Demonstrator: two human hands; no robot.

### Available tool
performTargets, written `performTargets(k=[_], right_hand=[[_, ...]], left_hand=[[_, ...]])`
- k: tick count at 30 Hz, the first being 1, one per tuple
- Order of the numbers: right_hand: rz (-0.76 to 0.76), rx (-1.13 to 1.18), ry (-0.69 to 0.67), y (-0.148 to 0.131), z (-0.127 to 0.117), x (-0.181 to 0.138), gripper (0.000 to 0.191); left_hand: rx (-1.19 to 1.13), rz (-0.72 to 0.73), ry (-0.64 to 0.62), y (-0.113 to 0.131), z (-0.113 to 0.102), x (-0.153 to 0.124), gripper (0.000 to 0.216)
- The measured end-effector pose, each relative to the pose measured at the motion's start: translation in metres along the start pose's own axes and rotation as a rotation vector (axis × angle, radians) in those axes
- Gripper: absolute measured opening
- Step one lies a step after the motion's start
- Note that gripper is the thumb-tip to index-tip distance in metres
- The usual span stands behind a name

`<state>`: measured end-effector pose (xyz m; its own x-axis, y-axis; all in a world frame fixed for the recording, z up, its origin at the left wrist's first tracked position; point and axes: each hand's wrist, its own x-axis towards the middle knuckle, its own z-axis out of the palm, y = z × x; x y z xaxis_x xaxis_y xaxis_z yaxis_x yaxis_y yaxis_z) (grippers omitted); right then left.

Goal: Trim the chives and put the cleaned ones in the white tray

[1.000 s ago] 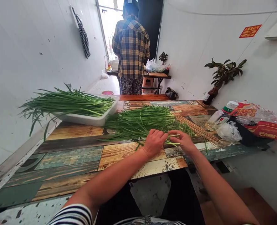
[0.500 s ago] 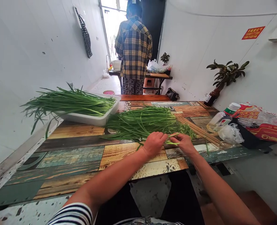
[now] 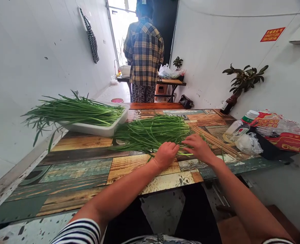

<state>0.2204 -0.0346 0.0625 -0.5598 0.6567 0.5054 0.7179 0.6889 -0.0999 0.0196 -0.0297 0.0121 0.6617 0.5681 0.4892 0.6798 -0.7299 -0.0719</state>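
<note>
Your left hand [image 3: 166, 155] sits against the stems of the garlic chives [image 3: 150, 134] lying across the patterned wood tabletop [image 3: 76, 171]. Your right hand [image 3: 199, 149] spreads over them, just beside thin bamboo sticks [image 3: 214, 141]. More chives overhang a white plastic tray [image 3: 96, 129] to your left.

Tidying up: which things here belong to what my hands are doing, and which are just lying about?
In use: left hand, right hand, loose chives, chives in the white tub.
Lying about: plastic bottle, crumpled plastic bag, thin wooden sticks, brown bottle.

Two hands [image 3: 165, 156], two chive heaps [image 3: 150, 135], one white tray [image 3: 99, 130], one standing person [image 3: 144, 57].
</note>
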Motion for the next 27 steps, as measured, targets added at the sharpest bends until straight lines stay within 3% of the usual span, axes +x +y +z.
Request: performTargets(k=[4, 11, 15, 21, 27], right_hand=[[0.094, 0.265, -0.084, 0.005, 0.018, -0.003, 0.026], [0.718, 0.954, 0.004, -0.012, 0.035, -0.017, 0.040], [0.843, 1.163, 0.069, -0.019, 0.038, -0.014, 0.039], [0.872, 1.098, 0.161, -0.002, 0.039, -0.017, 0.038], [0.866, 0.532, 0.222, 0.041, 0.030, -0.028, 0.050]], left_hand=[[-0.033, -0.006, 0.028, -0.001, 0.003, -0.001, 0.019], [-0.095, 0.010, 0.106, 0.000, 0.004, -0.001, 0.022], [-0.077, 0.020, 0.120, 0.002, 0.001, -0.001, 0.022], [-0.055, -0.006, 0.133, 0.003, 0.001, -0.001, 0.021], [-0.028, -0.046, 0.091, 0.003, 0.001, -0.002, 0.017]])
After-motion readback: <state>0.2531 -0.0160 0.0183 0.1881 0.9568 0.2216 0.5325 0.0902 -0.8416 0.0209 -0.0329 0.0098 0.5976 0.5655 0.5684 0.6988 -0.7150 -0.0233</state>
